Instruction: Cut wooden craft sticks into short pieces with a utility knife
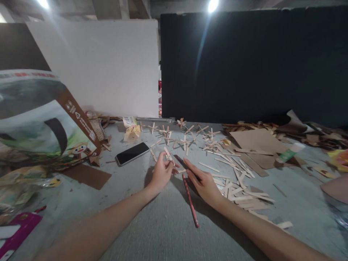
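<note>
My left hand (162,172) pinches a short wooden craft stick (168,153) that points up and away from me. Just to its right, my right hand (200,180) is closed around a dark, slim cutter (179,161), its tip close to the stick; whether they touch I cannot tell. Below the hands lies a red pencil (191,203) on the grey table (152,224). Beyond them stand or lie several crossed craft-stick pieces (185,142). Many loose sticks (244,195) are scattered to the right of my right hand.
A phone (132,153) lies left of my hands. Brown cardboard (255,143) and a glue stick (290,152) are at the right. A large printed bag (40,119) stands at the left, above a magenta object (23,232). White and black panels close off the back.
</note>
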Tool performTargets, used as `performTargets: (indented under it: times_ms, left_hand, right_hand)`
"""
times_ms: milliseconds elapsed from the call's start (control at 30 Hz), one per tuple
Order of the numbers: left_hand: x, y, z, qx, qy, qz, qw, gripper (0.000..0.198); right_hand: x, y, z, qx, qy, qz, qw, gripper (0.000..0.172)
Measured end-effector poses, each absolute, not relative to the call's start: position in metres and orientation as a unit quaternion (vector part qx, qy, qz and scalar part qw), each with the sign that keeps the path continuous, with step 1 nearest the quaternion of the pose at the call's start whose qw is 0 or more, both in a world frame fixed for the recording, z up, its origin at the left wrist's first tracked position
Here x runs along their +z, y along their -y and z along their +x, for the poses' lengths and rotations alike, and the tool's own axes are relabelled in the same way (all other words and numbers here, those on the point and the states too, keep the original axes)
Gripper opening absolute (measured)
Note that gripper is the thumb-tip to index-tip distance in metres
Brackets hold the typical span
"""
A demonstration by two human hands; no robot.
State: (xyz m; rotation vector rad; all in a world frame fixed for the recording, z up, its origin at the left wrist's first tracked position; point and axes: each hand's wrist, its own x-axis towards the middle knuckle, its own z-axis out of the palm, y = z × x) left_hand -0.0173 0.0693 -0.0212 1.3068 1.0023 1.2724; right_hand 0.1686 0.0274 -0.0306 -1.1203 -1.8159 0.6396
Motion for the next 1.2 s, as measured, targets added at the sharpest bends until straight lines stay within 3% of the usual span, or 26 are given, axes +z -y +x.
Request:
performTargets:
  times_ms: [467, 1000, 1200]
  left_hand:
    - [-0.0225, -0.0655, -0.0175, 0.510, -0.422, 0.578, 0.478, 0.039]
    - [-0.0202, -0.0608, -0.0200, 0.421, -0.487, 0.692, 0.327, 0.037]
    - [-0.0225, -0.0620, -0.0195, 0.409, -0.482, 0.680, 0.372, 0.035]
  right_hand:
    - [-0.0310, -0.0256, 0.1683, 0.243, 0.751, -0.432, 0.437, 0.049]
    - [-0.0292, -0.0169, 0.1685, 0.158, 0.776, -0.463, 0.397, 0.051]
    - [-0.0295, -0.0176, 0.1689, 0.165, 0.775, -0.463, 0.398, 0.051]
